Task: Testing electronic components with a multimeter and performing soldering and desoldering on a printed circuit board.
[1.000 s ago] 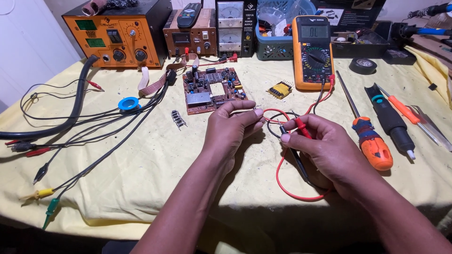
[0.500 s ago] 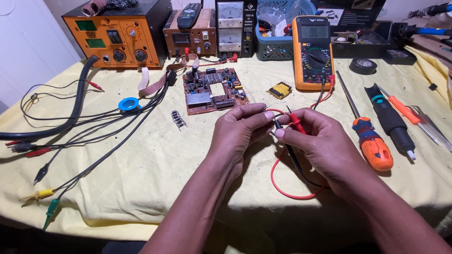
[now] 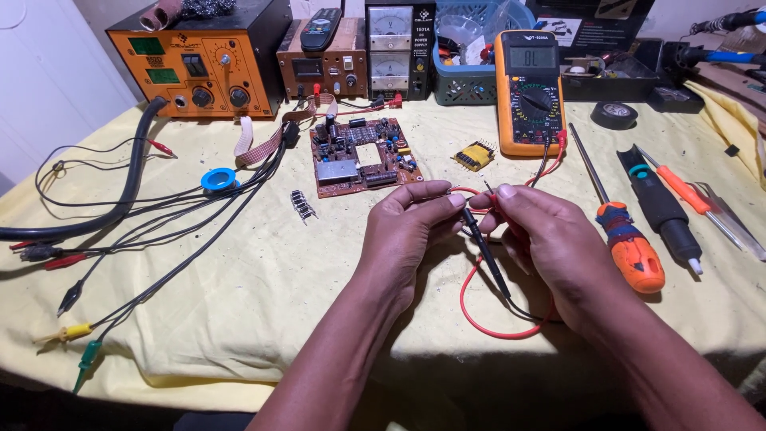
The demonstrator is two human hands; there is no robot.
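Two thin test probes were held over the yellow cloth-covered table [image 3: 239, 319]. The black pen-shaped probe [image 3: 487, 251] was pinched by the fingers of the left hand [image 3: 407, 235], closed on its top end, with its body slanting down toward 5 o'clock. The red probe [image 3: 495, 203] was gripped in the closed right hand [image 3: 550, 239], and only its tip could be seen. The two hands were touching at the fingertips. A red wire loop [image 3: 487, 323] was seen at 6 o'clock from the hands. A brown square circuit board [image 3: 363, 156] lay at 11 o'clock, and an orange box-shaped meter [image 3: 531, 92] at 1 o'clock. An orange-handled screwdriver [image 3: 626, 243] lay at 3 o'clock.
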